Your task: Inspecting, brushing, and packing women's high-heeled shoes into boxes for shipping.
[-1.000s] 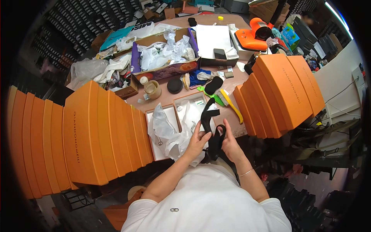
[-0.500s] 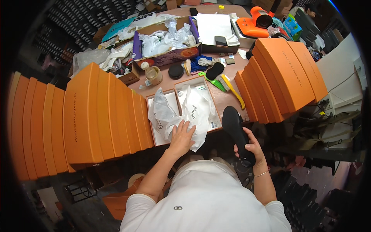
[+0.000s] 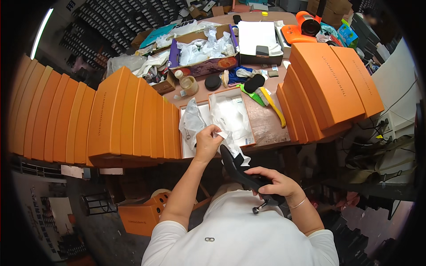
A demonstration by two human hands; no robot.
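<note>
My right hand (image 3: pixel 282 184) is wrapped round a black high-heeled shoe (image 3: pixel 237 170), its toe angled up and left and its heel near my shirt. Close to the toe, my left hand (image 3: pixel 208 142) pinches an edge of white wrapping paper (image 3: pixel 224 134). More of the white paper shows beside the toe, below my fingers. Beyond my hands an open orange-edged shoebox (image 3: pixel 254 133) holds crumpled white paper and small packets. Against its left side lies a second shallow orange-edged tray, perhaps the lid, with a translucent white bag (image 3: pixel 191 119) in it.
Stacks of orange shoeboxes (image 3: pixel 117 117) line the left, with another orange stack (image 3: pixel 326 88) on the right. Beyond the open box lie a yellow-handled brush (image 3: pixel 273 106), a green brush, a round black tin (image 3: pixel 213 82), a jar (image 3: pixel 188 85) and a purple carton (image 3: pixel 204 66) full of paper.
My right hand has brought the shoe left and lower, turning its toe toward my left hand. My left hand has gone from lying spread on the paper to pinching its edge.
</note>
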